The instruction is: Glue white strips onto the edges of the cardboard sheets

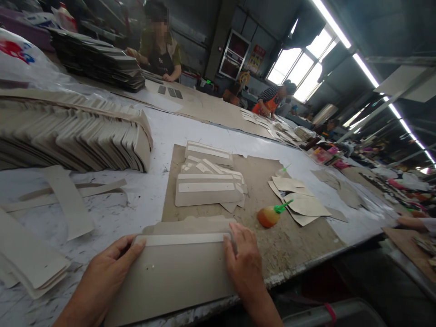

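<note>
Lower centre of the frame: a flat grey cardboard panel (pixel 173 272) lies on the brown paper work mat (pixel 299 240) at the table's near edge. The left hand (pixel 109 268) rests flat, fingers extended, on its left end. The right hand (pixel 241 259) presses palm-down on its right end, gripping nothing. A pale strip (pixel 182 239) runs along the panel's top edge; judged step: pressing this strip down. The next move calls for even pressure along it. An orange glue bottle with green nozzle (pixel 270 214) lies right of centre.
</note>
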`<state>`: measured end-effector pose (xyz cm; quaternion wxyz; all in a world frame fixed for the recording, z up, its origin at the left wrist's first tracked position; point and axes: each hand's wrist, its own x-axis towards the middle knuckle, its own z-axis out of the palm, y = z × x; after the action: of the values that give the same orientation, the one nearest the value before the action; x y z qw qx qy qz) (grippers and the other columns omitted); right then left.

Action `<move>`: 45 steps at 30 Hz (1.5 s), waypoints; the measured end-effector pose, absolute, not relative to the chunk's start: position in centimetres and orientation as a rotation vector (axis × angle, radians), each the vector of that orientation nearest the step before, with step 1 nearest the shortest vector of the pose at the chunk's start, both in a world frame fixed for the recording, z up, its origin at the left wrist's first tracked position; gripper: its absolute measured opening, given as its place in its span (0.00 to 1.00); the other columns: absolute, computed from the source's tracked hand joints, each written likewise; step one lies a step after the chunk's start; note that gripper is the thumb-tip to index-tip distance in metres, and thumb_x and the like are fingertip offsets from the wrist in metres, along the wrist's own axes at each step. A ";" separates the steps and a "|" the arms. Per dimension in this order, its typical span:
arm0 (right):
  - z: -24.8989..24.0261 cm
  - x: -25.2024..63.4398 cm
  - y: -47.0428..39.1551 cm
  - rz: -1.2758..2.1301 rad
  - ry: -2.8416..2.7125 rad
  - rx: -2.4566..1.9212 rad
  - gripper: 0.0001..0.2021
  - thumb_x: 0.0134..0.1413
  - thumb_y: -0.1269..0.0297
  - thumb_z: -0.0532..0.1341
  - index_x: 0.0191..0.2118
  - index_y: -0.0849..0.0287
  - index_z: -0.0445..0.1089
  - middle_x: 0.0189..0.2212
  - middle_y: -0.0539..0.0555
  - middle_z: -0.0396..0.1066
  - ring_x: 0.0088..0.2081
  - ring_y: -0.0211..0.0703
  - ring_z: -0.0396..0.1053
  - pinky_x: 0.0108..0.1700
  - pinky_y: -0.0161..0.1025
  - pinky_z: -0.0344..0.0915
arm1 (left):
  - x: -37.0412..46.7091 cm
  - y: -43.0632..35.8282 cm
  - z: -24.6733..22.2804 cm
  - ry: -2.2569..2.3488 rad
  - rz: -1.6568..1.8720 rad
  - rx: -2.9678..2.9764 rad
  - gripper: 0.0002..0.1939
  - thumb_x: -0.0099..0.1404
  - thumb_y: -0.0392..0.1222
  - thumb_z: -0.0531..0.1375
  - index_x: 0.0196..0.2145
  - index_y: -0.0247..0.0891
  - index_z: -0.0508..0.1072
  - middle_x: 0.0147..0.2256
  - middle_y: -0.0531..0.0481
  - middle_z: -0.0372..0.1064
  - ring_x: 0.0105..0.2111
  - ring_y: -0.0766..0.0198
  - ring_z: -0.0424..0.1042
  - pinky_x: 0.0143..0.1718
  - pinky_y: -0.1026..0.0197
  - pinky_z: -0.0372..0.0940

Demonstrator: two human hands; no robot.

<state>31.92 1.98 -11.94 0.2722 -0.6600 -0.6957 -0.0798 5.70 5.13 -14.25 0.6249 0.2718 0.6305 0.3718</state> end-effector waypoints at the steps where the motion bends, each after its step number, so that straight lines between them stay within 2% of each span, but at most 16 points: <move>1: -11.7 31.5 1.7 -0.235 -1.960 -1.718 0.18 0.65 0.64 0.50 0.52 0.67 0.68 0.47 0.64 0.71 0.51 0.53 0.67 0.52 0.51 0.67 | 5.6 5.1 -14.4 1.418 0.845 0.575 0.28 0.42 0.58 0.68 0.38 0.43 0.70 0.26 0.52 0.71 0.26 0.58 0.69 0.22 0.65 0.65; 5: -11.5 29.7 0.8 -0.238 -2.307 -1.502 0.22 0.66 0.60 0.49 0.57 0.68 0.65 0.55 0.62 0.67 0.57 0.52 0.65 0.54 0.46 0.69 | 5.4 5.0 -15.4 1.363 0.867 0.441 0.32 0.37 0.59 0.72 0.39 0.45 0.71 0.28 0.52 0.72 0.25 0.57 0.70 0.22 0.63 0.67; 9: -12.2 28.8 0.7 -0.269 -2.418 -1.482 0.21 0.65 0.60 0.50 0.56 0.67 0.66 0.55 0.60 0.66 0.56 0.53 0.66 0.52 0.44 0.71 | 5.4 5.2 -15.3 1.350 0.870 0.362 0.36 0.32 0.60 0.74 0.40 0.46 0.72 0.27 0.53 0.72 0.23 0.59 0.69 0.20 0.63 0.66; 12: -12.6 28.8 0.9 -0.281 -2.414 -1.485 0.20 0.66 0.62 0.49 0.56 0.67 0.67 0.55 0.59 0.66 0.56 0.51 0.66 0.52 0.44 0.71 | 5.4 5.3 -14.7 1.300 0.868 0.299 0.39 0.29 0.57 0.76 0.41 0.45 0.72 0.29 0.52 0.73 0.26 0.57 0.72 0.24 0.62 0.68; 16: -12.9 28.9 1.0 -0.380 -2.450 -1.444 0.19 0.64 0.66 0.50 0.55 0.70 0.67 0.55 0.61 0.66 0.56 0.54 0.66 0.51 0.47 0.72 | 5.3 5.4 -13.9 1.224 0.876 0.288 0.39 0.34 0.54 0.76 0.45 0.42 0.72 0.35 0.49 0.75 0.33 0.54 0.74 0.28 0.63 0.70; 21: -12.9 29.3 1.0 -0.469 -2.567 -1.390 0.20 0.61 0.65 0.55 0.56 0.72 0.66 0.56 0.63 0.65 0.56 0.55 0.66 0.50 0.47 0.73 | 5.4 5.3 -13.3 1.204 0.914 0.286 0.44 0.36 0.54 0.75 0.51 0.38 0.69 0.37 0.46 0.75 0.32 0.56 0.74 0.29 0.63 0.69; 26: -12.6 29.0 1.2 -0.504 -2.563 -1.371 0.19 0.62 0.65 0.53 0.54 0.72 0.67 0.54 0.63 0.67 0.54 0.54 0.68 0.47 0.46 0.75 | 5.1 4.9 -13.2 1.267 0.980 0.358 0.49 0.39 0.57 0.74 0.57 0.43 0.63 0.40 0.47 0.74 0.30 0.60 0.73 0.29 0.63 0.69; 28: -12.5 28.9 1.2 -0.515 -2.553 -1.369 0.19 0.62 0.65 0.52 0.52 0.72 0.68 0.53 0.64 0.68 0.53 0.54 0.69 0.46 0.46 0.75 | 4.9 4.7 -13.4 1.264 0.981 0.381 0.47 0.41 0.60 0.72 0.57 0.44 0.62 0.41 0.47 0.74 0.31 0.59 0.73 0.30 0.63 0.70; 30: -12.7 29.0 1.2 -0.527 -2.555 -1.364 0.19 0.63 0.65 0.52 0.53 0.72 0.68 0.53 0.64 0.68 0.53 0.54 0.69 0.47 0.46 0.75 | 4.6 4.6 -13.6 1.333 0.976 0.467 0.44 0.42 0.62 0.70 0.54 0.43 0.66 0.42 0.46 0.74 0.34 0.58 0.74 0.31 0.63 0.70; 33: -13.1 29.3 1.1 -0.580 -2.572 -1.343 0.20 0.62 0.64 0.54 0.55 0.72 0.66 0.55 0.63 0.66 0.55 0.54 0.67 0.48 0.46 0.74 | 4.4 4.3 -14.0 1.547 0.988 0.704 0.38 0.42 0.65 0.66 0.47 0.40 0.74 0.46 0.45 0.73 0.43 0.51 0.72 0.44 0.57 0.70; 35: -13.4 29.5 1.1 -0.615 -2.580 -1.331 0.20 0.62 0.64 0.54 0.56 0.72 0.65 0.56 0.62 0.64 0.55 0.54 0.66 0.49 0.45 0.74 | 4.4 4.0 -14.5 1.652 1.030 0.893 0.34 0.45 0.66 0.62 0.45 0.42 0.76 0.48 0.48 0.72 0.51 0.49 0.68 0.56 0.51 0.62; 37: -13.5 29.5 1.2 -0.628 -2.576 -1.322 0.20 0.63 0.64 0.54 0.56 0.71 0.65 0.56 0.62 0.65 0.55 0.53 0.67 0.49 0.45 0.74 | 4.3 3.6 -15.0 1.704 1.096 1.110 0.29 0.51 0.64 0.58 0.46 0.45 0.76 0.50 0.51 0.71 0.54 0.51 0.65 0.61 0.47 0.56; 41: -13.4 29.3 1.1 -0.594 -2.510 -1.351 0.19 0.64 0.65 0.52 0.54 0.71 0.67 0.55 0.60 0.67 0.54 0.53 0.68 0.49 0.45 0.74 | 4.0 2.7 -15.8 1.776 1.220 1.574 0.21 0.60 0.57 0.56 0.49 0.50 0.73 0.50 0.51 0.69 0.53 0.52 0.64 0.58 0.42 0.57; 45: -13.3 29.2 1.1 -0.536 -2.429 -1.352 0.19 0.65 0.63 0.50 0.54 0.68 0.68 0.55 0.57 0.68 0.54 0.51 0.68 0.49 0.43 0.73 | 4.2 2.6 -15.3 1.754 1.201 1.604 0.20 0.60 0.57 0.58 0.48 0.49 0.72 0.45 0.49 0.69 0.44 0.56 0.67 0.48 0.52 0.66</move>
<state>29.20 1.09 -13.33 0.1548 -0.4717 -0.8477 -0.1870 4.22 2.56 -15.34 0.2371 0.5852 0.6398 0.4381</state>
